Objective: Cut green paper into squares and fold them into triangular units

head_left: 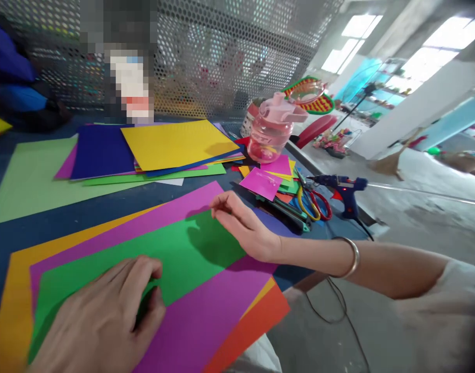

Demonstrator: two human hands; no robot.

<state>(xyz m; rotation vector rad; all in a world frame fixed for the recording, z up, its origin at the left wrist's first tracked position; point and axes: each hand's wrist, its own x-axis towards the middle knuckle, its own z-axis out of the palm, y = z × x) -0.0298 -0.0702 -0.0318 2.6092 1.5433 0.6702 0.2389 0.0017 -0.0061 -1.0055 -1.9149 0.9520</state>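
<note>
My left hand (113, 311) is over the near left part of a green paper sheet (179, 248), its fingers bent. A gap shows between thumb and forefinger, with nothing visible in it. At the sheet's far right end is my right hand (249, 228), fingers curled and thumb close to the fingertips. Whether anything is pinched there cannot be made out. The right hand casts a shadow on the green sheet. Beneath the green sheet lie a purple sheet (206, 321), an orange-yellow sheet (15, 290) and a red-orange sheet (249, 331).
Behind is a stack with a yellow sheet (179, 142) on top. To the right are small paper squares (261, 182), scissors (313, 202), a box cutter (286, 212), a pink-lidded bottle (270, 132) and a glue gun (344, 189) at the table edge. A perforated panel (222, 57) stands behind.
</note>
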